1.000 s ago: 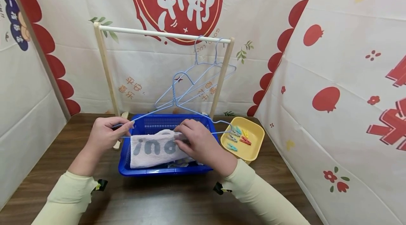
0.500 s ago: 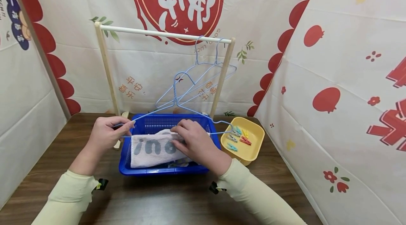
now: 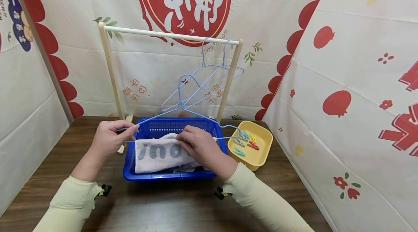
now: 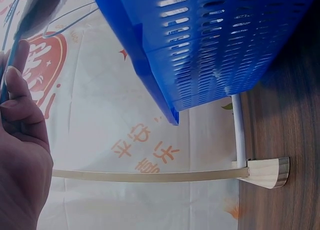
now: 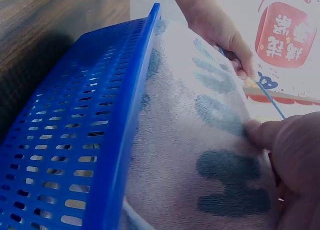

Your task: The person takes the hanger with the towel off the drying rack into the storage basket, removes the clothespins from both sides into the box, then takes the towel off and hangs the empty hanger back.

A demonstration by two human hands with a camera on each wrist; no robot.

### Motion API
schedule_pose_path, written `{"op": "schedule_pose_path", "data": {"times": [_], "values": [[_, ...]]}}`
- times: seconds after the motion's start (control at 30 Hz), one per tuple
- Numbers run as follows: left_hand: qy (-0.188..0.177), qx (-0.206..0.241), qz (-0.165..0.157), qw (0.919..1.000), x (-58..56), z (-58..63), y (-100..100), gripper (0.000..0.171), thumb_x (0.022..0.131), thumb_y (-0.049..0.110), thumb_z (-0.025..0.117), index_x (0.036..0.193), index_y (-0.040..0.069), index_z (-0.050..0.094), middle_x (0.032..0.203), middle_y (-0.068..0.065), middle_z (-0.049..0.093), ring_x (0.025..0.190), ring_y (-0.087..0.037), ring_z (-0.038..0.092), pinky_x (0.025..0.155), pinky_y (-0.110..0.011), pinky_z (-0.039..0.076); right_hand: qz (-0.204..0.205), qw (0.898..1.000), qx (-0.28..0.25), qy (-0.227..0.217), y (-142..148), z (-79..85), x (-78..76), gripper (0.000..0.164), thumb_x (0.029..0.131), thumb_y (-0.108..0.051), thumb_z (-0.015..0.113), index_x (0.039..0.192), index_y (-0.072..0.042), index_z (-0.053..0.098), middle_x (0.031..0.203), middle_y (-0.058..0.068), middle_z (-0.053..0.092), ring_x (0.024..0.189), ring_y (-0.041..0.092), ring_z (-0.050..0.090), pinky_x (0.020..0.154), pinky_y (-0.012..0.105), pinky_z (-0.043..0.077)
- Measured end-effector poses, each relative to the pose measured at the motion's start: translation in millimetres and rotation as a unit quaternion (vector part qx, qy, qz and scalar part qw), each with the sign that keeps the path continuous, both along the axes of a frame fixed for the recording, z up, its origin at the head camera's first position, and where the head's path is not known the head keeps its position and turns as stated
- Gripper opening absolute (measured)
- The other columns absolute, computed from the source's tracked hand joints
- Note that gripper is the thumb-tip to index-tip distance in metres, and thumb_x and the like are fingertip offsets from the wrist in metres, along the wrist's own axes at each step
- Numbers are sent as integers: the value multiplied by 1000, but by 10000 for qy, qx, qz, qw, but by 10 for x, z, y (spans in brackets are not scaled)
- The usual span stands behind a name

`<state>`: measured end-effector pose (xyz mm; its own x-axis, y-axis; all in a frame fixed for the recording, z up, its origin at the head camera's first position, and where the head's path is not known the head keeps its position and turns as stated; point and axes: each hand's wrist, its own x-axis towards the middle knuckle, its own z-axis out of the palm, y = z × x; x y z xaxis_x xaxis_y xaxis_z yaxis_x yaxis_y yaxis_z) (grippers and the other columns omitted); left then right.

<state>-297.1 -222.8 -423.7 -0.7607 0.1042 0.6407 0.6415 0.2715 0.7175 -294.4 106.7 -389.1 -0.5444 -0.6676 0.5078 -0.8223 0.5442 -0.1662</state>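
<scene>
My left hand [image 3: 111,135] grips the left corner of a blue wire clothes hanger [image 3: 180,97], whose hook points up. Over the hanger's bottom bar drapes a pale pink towel [image 3: 153,157] with grey letters, its front hanging down into a blue basket [image 3: 156,177]. My right hand [image 3: 205,148] pinches the towel's top edge at the bar, right of the middle. In the right wrist view, the thumb [image 5: 265,134] presses on the towel's lettered face; the fingers behind it are mostly hidden. The hanger's right end sticks out past my right hand.
Behind the basket stands a wooden rack with a white rail [image 3: 163,35]; two blue hangers [image 3: 204,65] hang at its right end. To the right sits a yellow bin [image 3: 261,155] holding several small clothespins [image 3: 253,145]. More cloth [image 3: 184,168] lies inside the basket.
My right hand has shifted slightly left along the towel's top edge, and its thumb and fingers have drawn together there. The left hand and the hanger stay nearly still.
</scene>
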Motion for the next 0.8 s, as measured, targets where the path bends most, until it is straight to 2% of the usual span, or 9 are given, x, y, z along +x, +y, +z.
{"op": "schedule_pose_path", "data": {"times": [0.2,0.33,0.5,0.63,0.8], "values": [[50,127,-28,9999,-6,11,18,11,94,-13,80,94,-2,82,75,-4,77,64,-9,74,57,-27,63,142,9981,-518,288,-3,11,-10,4,107,-13,76,107,-12,80,102,-1,72,91,12,65,81,25,58],[209,1,35,9998,-14,2,27,14,91,-14,81,94,-1,83,79,-4,78,65,-8,73,60,-21,61,197,9964,-737,370,-9,50,-35,4,110,-13,71,109,-12,75,104,-2,68,92,11,63,83,22,57],[431,-358,249,9981,-28,-19,29,17,89,-12,84,94,4,85,76,-6,76,62,-9,65,55,-18,53,226,9957,-767,474,-12,135,-62,5,112,-13,68,113,-12,72,104,-1,65,89,9,63,80,20,56],[317,-281,214,9989,-25,-6,28,16,91,-12,83,95,3,85,79,-5,78,64,-13,70,59,-18,57,205,9954,-759,554,-4,198,-73,5,112,-13,68,113,-11,72,104,0,65,88,10,63,78,20,57],[286,-246,206,9991,-25,4,22,13,92,-14,80,95,-2,84,84,-11,79,66,-12,74,64,-17,60,220,9937,-768,783,8,252,-100,6,113,-14,66,115,-11,71,106,1,66,86,11,65,74,23,58]]}}
